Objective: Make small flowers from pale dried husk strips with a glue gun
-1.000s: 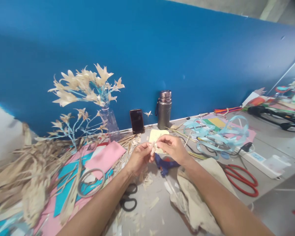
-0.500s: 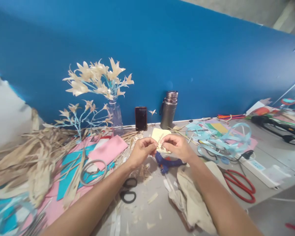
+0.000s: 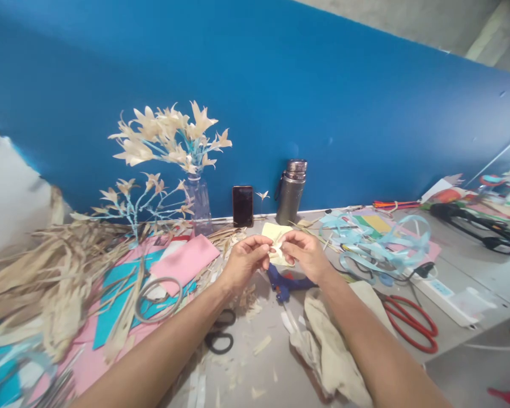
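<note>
In the middle of the head view, my left hand [image 3: 247,260] pinches a small, pale flower-like piece [image 3: 276,248], apparently of dried husk. My right hand [image 3: 306,254] grips its other side between thumb and fingertips; the fingers hide part of it. Behind the hands lies a pale yellow sheet [image 3: 272,229]. Just below them, a blue glue gun [image 3: 285,285] rests on the table. Black-handled scissors [image 3: 219,342] lie beside my left forearm, and a beige cloth [image 3: 327,334] is partly under my right forearm.
Dried husks [image 3: 63,272] and coloured paper [image 3: 187,258] cover the left side. Husk flowers stand in a clear vase [image 3: 201,207], near a phone [image 3: 242,206] and a steel flask [image 3: 291,195]. Blue ribbon [image 3: 402,238], red-handled scissors [image 3: 410,323] and a power strip [image 3: 444,294] lie right.
Both hands stay together at nearly the same spot, with slight finger shifts around the pale piece. More of that piece shows now. The view has shifted slightly.
</note>
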Available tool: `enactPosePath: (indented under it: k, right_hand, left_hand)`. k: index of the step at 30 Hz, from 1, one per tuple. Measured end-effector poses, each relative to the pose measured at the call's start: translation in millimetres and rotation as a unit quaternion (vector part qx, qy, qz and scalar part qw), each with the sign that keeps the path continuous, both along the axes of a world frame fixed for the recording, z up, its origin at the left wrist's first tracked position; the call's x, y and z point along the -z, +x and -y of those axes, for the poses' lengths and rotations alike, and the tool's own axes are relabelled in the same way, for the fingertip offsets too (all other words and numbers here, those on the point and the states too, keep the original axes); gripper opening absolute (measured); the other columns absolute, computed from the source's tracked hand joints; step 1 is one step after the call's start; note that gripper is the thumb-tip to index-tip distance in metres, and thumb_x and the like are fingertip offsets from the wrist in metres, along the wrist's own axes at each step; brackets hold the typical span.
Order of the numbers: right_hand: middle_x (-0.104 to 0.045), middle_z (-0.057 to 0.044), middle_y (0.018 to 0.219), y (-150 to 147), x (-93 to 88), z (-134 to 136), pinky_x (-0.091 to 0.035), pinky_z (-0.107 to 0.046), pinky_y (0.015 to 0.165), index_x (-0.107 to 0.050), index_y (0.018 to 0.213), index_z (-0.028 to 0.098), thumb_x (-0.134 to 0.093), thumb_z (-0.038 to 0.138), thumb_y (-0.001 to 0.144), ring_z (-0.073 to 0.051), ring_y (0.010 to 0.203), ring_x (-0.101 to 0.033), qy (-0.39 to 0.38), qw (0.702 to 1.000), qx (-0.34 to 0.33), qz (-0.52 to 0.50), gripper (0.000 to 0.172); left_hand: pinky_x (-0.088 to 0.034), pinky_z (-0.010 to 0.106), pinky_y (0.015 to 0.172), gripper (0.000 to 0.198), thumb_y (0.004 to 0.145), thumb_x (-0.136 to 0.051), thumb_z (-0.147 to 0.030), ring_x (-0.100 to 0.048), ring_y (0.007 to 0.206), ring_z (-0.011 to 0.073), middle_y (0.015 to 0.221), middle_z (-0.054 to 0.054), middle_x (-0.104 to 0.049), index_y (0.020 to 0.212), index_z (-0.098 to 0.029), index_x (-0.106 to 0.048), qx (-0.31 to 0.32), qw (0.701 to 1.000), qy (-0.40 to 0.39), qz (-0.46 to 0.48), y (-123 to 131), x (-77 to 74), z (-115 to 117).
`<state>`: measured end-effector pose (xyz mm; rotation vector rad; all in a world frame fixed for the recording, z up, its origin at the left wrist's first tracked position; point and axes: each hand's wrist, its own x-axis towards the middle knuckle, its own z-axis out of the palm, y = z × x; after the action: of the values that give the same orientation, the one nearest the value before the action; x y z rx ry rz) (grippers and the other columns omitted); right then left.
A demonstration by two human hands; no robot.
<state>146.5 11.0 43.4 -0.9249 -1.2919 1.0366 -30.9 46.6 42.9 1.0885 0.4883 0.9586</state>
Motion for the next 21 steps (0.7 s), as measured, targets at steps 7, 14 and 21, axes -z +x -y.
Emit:
enactPosePath:
  k: [7, 14, 21]
  right_hand:
    - [-0.061, 0.001, 0.065, -3.1, -0.5, 0.1, -0.037, -0.022, 0.045, -0.069, 0.083, 0.016, -0.076, 0.038, 0.076, -0.007, 0.047, -0.048, -0.004, 1.000, 0.009, -0.001, 0.024]
    - [-0.062, 0.001, 0.066, -0.5, -5.3, 1.5, -0.040, -0.022, 0.048, -0.070, 0.088, 0.016, -0.074, 0.037, 0.077, -0.008, 0.052, -0.051, -0.010, 1.000, -0.006, 0.029, 0.024]
    - [-0.067, -0.003, 0.073, 9.2, -5.7, -1.5, -0.039, -0.021, 0.048, -0.069, 0.079, 0.015, -0.067, 0.042, 0.082, -0.009, 0.053, -0.051, -0.032, 0.986, 0.066, 0.149, 0.027]
  left_hand:
    - [-0.038, 0.022, 0.051, 0.025, 0.071, -0.081, -0.034, -0.052, 0.048, 0.0095, 0.054, -0.001, -0.061, 0.082, -0.014, -0.071, -0.029, 0.997, 0.045, -0.059, -1.2, 1.0, -0.9]
    - [-0.036, 0.020, 0.050, 0.025, 0.070, -0.081, -0.036, -0.050, 0.046, 0.0084, 0.051, -0.001, -0.060, 0.076, -0.014, -0.070, -0.041, 0.994, 0.057, -0.086, -4.6, 6.4, -10.3]
    - [-0.037, 0.021, 0.049, 0.020, 0.067, -0.080, -0.032, -0.050, 0.047, 0.0087, 0.054, -0.001, -0.061, 0.072, -0.014, -0.072, -0.068, 0.984, 0.094, -0.137, -9.4, 5.7, -18.9]
